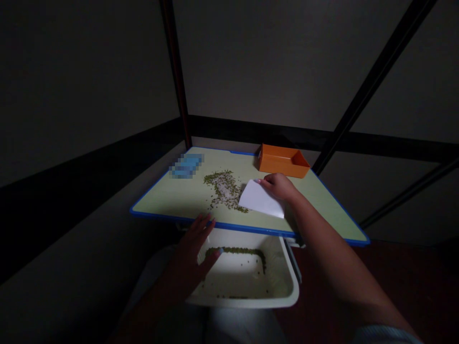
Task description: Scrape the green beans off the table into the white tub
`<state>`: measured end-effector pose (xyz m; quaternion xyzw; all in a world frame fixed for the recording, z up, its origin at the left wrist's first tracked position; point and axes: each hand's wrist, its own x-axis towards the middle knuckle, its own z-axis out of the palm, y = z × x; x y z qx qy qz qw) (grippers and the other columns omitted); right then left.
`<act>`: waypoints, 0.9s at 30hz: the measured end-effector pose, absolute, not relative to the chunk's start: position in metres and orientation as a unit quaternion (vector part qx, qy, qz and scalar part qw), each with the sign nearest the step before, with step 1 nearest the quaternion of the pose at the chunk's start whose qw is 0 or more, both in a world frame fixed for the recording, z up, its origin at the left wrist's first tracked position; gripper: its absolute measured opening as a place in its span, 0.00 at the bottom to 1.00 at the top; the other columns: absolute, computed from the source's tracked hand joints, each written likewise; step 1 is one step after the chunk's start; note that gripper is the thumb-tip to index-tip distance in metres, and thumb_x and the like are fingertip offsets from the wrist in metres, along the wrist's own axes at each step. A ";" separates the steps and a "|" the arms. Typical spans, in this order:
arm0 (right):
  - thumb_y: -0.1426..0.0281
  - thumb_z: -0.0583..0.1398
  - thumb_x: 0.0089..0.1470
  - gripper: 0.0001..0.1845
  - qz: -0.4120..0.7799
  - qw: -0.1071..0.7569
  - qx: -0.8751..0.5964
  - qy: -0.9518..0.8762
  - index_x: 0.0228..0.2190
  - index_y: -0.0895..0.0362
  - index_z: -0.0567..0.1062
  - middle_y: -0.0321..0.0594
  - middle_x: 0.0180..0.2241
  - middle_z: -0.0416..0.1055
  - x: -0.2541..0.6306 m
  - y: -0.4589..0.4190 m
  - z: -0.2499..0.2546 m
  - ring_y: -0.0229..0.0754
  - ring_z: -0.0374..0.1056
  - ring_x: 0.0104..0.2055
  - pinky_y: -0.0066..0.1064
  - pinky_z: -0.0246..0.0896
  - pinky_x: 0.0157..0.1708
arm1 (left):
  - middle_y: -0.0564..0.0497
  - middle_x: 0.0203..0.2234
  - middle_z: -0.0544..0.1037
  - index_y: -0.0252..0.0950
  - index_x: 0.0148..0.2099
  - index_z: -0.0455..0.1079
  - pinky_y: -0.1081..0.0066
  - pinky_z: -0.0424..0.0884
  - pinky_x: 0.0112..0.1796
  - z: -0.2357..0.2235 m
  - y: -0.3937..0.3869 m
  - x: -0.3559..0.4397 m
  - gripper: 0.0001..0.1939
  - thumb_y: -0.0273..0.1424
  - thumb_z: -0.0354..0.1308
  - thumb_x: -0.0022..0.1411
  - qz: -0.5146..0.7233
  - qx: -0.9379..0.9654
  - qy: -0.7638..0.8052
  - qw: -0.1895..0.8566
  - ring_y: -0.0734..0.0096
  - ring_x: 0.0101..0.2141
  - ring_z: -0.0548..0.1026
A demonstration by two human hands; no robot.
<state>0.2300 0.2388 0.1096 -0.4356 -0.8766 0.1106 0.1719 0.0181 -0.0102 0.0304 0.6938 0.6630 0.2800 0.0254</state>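
Note:
My right hand (278, 186) pinches the top edge of a white card (261, 199) that stands tilted on the pale green table (172, 198), just right of a scattered patch of small green beans (224, 189). My left hand (195, 243) grips the left rim of a white plastic tub (283, 291) held under the table's near blue edge. More green beans (236, 251) lie along the far inner side of the tub.
An orange tray (283, 161) stands at the table's far right corner. A blurred blue object (186, 166) lies at the far left. Dark slanted poles (177, 71) rise behind the table. Walls are dim all around.

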 end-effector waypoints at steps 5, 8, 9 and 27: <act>0.53 0.50 0.56 0.26 0.093 0.170 -0.451 -0.871 0.20 0.59 0.72 0.39 0.19 0.65 0.231 0.240 0.111 0.36 0.54 0.22 0.30 0.42 0.23 | 0.48 0.63 0.58 0.44 0.63 0.50 0.51 0.59 0.58 0.031 -0.011 0.018 0.30 0.43 0.49 0.61 0.280 0.692 0.664 0.029 0.59 0.63 0.53; 0.53 0.50 0.56 0.26 0.091 0.176 -0.456 -0.868 0.20 0.59 0.72 0.39 0.19 0.65 0.232 0.241 0.110 0.36 0.54 0.22 0.30 0.42 0.23 | 0.48 0.63 0.58 0.44 0.63 0.51 0.52 0.59 0.58 0.031 -0.011 0.018 0.29 0.43 0.49 0.61 0.284 0.693 0.662 0.026 0.59 0.63 0.53; 0.52 0.50 0.56 0.26 0.094 0.179 -0.456 -0.867 0.20 0.59 0.71 0.39 0.19 0.64 0.233 0.242 0.110 0.36 0.54 0.22 0.30 0.42 0.23 | 0.48 0.63 0.58 0.44 0.63 0.51 0.52 0.60 0.58 0.031 -0.011 0.018 0.29 0.43 0.49 0.61 0.285 0.693 0.661 0.025 0.59 0.63 0.53; 0.52 0.51 0.54 0.27 0.096 0.198 -0.480 -0.849 0.20 0.60 0.72 0.38 0.19 0.64 0.243 0.250 0.111 0.35 0.54 0.22 0.29 0.41 0.23 | 0.48 0.63 0.58 0.43 0.63 0.51 0.52 0.59 0.58 0.031 -0.010 0.019 0.29 0.44 0.48 0.62 0.281 0.692 0.664 0.033 0.59 0.63 0.53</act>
